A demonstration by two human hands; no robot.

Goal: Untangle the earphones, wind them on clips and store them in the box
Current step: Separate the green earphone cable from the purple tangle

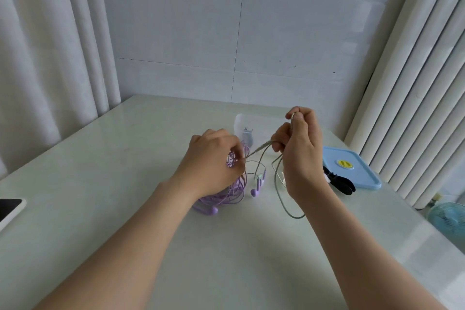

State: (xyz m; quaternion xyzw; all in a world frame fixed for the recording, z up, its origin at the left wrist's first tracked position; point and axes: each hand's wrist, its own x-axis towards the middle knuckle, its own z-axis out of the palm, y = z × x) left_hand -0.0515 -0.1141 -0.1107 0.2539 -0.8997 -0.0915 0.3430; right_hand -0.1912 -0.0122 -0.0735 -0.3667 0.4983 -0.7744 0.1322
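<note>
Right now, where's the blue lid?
In the head view the blue lid lies flat on the table at the right, just past the right hand, with the black clips against its near-left edge.

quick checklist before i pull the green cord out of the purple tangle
1. Right hand grips the green cord: ok, pinched up high.
2. Left hand holds the purple tangle: ok, fingers in the strands.
3. Green cord free of purple: not ok, they cross between the hands.
4. Clear box open: ok, blue lid lies apart on the table.
5. Black clips within reach: ok, beside the lid.
6. Knot type: cannot tell.
</note>
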